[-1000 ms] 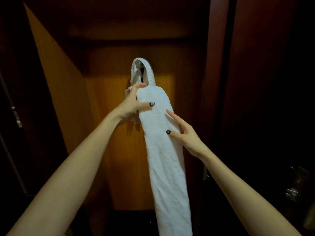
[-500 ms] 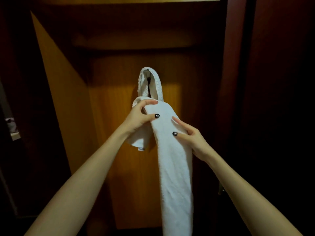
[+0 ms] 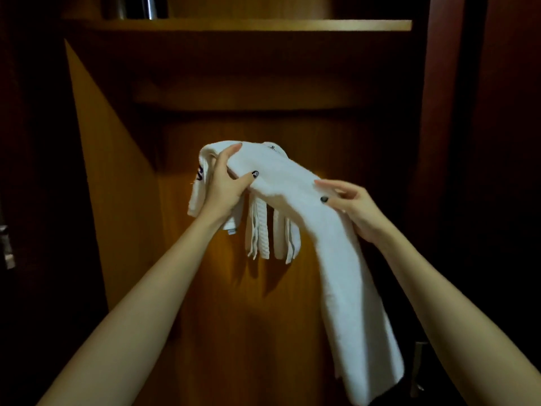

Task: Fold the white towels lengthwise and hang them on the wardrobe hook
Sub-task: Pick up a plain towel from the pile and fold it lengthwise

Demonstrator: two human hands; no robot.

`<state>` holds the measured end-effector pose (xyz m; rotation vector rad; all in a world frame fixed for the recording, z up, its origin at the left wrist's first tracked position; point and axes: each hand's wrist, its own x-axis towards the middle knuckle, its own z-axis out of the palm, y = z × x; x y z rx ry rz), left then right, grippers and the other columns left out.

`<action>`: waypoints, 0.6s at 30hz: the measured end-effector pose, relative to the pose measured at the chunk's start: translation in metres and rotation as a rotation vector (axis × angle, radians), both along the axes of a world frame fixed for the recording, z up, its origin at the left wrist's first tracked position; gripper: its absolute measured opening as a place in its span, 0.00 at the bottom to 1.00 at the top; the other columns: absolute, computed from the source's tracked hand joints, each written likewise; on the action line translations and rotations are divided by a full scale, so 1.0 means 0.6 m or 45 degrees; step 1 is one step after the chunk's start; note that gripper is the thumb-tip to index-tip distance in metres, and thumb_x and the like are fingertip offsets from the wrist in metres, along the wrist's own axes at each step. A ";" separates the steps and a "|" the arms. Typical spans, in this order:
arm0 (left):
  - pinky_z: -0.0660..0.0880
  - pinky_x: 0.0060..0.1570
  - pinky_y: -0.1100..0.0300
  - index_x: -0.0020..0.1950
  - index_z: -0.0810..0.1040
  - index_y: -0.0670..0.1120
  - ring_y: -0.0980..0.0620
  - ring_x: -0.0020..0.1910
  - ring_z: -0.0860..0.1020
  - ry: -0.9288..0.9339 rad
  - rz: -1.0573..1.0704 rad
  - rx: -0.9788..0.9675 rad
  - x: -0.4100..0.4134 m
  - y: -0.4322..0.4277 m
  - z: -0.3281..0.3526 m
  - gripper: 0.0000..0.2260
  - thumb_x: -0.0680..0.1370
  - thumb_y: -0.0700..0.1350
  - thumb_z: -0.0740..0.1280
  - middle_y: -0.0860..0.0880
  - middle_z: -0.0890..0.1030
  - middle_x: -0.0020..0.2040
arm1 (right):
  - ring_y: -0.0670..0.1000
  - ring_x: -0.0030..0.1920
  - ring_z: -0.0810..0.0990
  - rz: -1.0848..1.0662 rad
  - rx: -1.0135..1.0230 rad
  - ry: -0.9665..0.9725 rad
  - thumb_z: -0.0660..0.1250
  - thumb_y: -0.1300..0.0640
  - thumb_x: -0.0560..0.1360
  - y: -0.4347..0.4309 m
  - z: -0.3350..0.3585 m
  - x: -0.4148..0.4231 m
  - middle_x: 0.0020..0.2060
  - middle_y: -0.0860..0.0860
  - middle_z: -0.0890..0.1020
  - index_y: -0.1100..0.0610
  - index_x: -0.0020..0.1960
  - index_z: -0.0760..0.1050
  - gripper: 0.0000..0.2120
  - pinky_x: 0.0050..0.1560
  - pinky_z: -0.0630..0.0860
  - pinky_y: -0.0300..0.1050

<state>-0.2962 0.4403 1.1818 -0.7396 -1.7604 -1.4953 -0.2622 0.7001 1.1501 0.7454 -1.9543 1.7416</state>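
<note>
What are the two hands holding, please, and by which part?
Both hold the towel: the left hand grips its upper end; the right hand pinches its edge a little lower.

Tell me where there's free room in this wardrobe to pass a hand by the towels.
Bare back panel shows under the hanging ends of the ribbed towel, between the forearms, and above the hook up to the crossbar. Around the hook it is crowded: left hand and right hand both grip the folded towel there.
</note>
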 end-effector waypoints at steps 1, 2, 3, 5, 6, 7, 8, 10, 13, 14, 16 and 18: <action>0.76 0.60 0.52 0.71 0.65 0.49 0.49 0.65 0.69 0.041 0.034 0.010 -0.009 0.002 0.013 0.25 0.76 0.39 0.68 0.47 0.66 0.68 | 0.46 0.50 0.83 -0.044 0.026 0.068 0.66 0.70 0.73 0.001 0.025 -0.011 0.52 0.43 0.85 0.43 0.50 0.84 0.22 0.46 0.79 0.37; 0.75 0.61 0.50 0.71 0.65 0.50 0.48 0.66 0.69 0.075 0.065 0.023 -0.018 0.004 0.026 0.25 0.76 0.40 0.68 0.47 0.66 0.68 | 0.47 0.51 0.83 -0.084 0.066 0.132 0.65 0.69 0.73 0.003 0.050 -0.024 0.51 0.42 0.85 0.43 0.50 0.84 0.22 0.47 0.79 0.37; 0.75 0.61 0.51 0.71 0.64 0.49 0.49 0.65 0.69 0.109 0.099 0.042 -0.027 0.006 0.039 0.25 0.76 0.40 0.68 0.47 0.67 0.68 | 0.49 0.52 0.83 -0.122 0.116 0.189 0.65 0.69 0.74 0.004 0.074 -0.039 0.51 0.41 0.85 0.43 0.51 0.84 0.22 0.49 0.80 0.40; 0.75 0.58 0.63 0.72 0.64 0.48 0.62 0.60 0.70 0.172 0.164 0.089 -0.046 0.010 0.063 0.25 0.76 0.41 0.68 0.53 0.69 0.63 | 0.56 0.52 0.82 -0.191 0.209 0.260 0.64 0.69 0.76 0.004 0.122 -0.072 0.52 0.40 0.84 0.45 0.53 0.83 0.21 0.54 0.79 0.49; 0.74 0.54 0.69 0.72 0.64 0.47 0.68 0.55 0.70 0.197 0.181 0.108 -0.057 0.011 0.075 0.25 0.77 0.41 0.68 0.56 0.69 0.60 | 0.53 0.54 0.81 -0.206 0.237 0.268 0.63 0.69 0.76 0.004 0.146 -0.088 0.52 0.39 0.84 0.44 0.52 0.83 0.21 0.55 0.79 0.48; 0.74 0.49 0.72 0.72 0.64 0.47 0.71 0.49 0.71 0.212 0.194 0.124 -0.072 0.012 0.085 0.25 0.77 0.41 0.67 0.56 0.70 0.57 | 0.47 0.54 0.82 -0.208 0.256 0.269 0.63 0.68 0.77 0.003 0.168 -0.103 0.52 0.37 0.83 0.41 0.51 0.83 0.22 0.55 0.80 0.44; 0.74 0.42 0.73 0.73 0.64 0.47 0.71 0.41 0.72 0.205 0.206 0.143 -0.088 0.014 0.093 0.25 0.77 0.40 0.67 0.53 0.72 0.53 | 0.42 0.55 0.81 -0.205 0.274 0.271 0.63 0.68 0.77 0.002 0.189 -0.118 0.52 0.36 0.82 0.40 0.50 0.83 0.23 0.55 0.79 0.40; 0.74 0.33 0.71 0.73 0.63 0.48 0.64 0.30 0.72 0.151 0.244 0.183 -0.118 0.016 0.099 0.26 0.77 0.40 0.68 0.42 0.74 0.49 | 0.39 0.56 0.80 -0.190 0.311 0.275 0.62 0.68 0.77 0.000 0.223 -0.150 0.52 0.35 0.82 0.40 0.50 0.83 0.23 0.54 0.79 0.36; 0.75 0.32 0.71 0.73 0.62 0.49 0.62 0.28 0.74 0.082 0.296 0.241 -0.156 0.017 0.088 0.27 0.77 0.40 0.68 0.33 0.74 0.54 | 0.43 0.54 0.82 -0.108 0.332 0.219 0.64 0.68 0.77 -0.001 0.253 -0.205 0.54 0.42 0.83 0.43 0.53 0.82 0.21 0.49 0.80 0.36; 0.74 0.31 0.72 0.73 0.63 0.49 0.63 0.29 0.76 0.063 0.300 0.263 -0.167 0.016 0.085 0.27 0.77 0.40 0.69 0.33 0.74 0.55 | 0.45 0.52 0.83 -0.067 0.335 0.184 0.64 0.67 0.76 -0.002 0.260 -0.223 0.53 0.44 0.84 0.42 0.55 0.82 0.21 0.46 0.80 0.37; 0.75 0.32 0.72 0.73 0.63 0.48 0.66 0.34 0.79 0.004 0.276 0.318 -0.188 0.007 0.085 0.27 0.76 0.40 0.69 0.34 0.73 0.60 | 0.50 0.50 0.85 0.015 0.342 0.107 0.66 0.66 0.76 -0.005 0.273 -0.255 0.52 0.46 0.85 0.41 0.58 0.80 0.22 0.44 0.81 0.41; 0.78 0.36 0.69 0.72 0.64 0.48 0.66 0.39 0.80 -0.021 0.270 0.343 -0.210 -0.006 0.087 0.26 0.76 0.41 0.69 0.38 0.72 0.64 | 0.53 0.49 0.85 0.087 0.304 0.054 0.67 0.65 0.76 -0.014 0.281 -0.284 0.53 0.49 0.85 0.40 0.60 0.79 0.22 0.44 0.81 0.42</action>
